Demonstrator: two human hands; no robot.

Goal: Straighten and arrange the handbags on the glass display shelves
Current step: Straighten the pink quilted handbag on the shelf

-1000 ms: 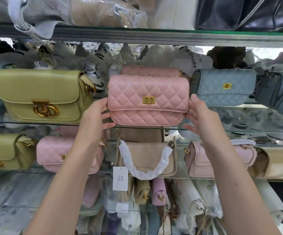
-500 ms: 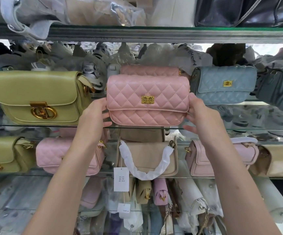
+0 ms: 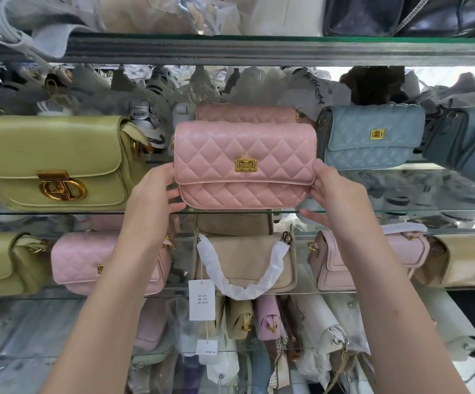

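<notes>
While its base sits level along the front edge of the middle glass shelf (image 3: 401, 209), the pink quilted handbag (image 3: 245, 177) stands upright and square to the camera, its gold clasp (image 3: 246, 165) centred on the flap. It is held between two hands that reach up from below on bare forearms. The left hand (image 3: 152, 194) clasps the bag's left end, thumb laid up along the side and fingers curled in toward the lower corner. The right hand (image 3: 336, 191) mirrors it on the right end, thumb pressed to the flap's edge, with lower fingers stretched out just under the shelf line. Directly behind the bag, a second pink quilted bag (image 3: 246, 113) shows only its top. On the same shelf a green handbag (image 3: 54, 163) stands to the left and a blue quilted handbag (image 3: 372, 135) to the right, both close by. One shelf down, under the held bag, is a beige bag (image 3: 245, 263) with a paper-wrapped handle and a hanging white tag (image 3: 201, 300).
</notes>
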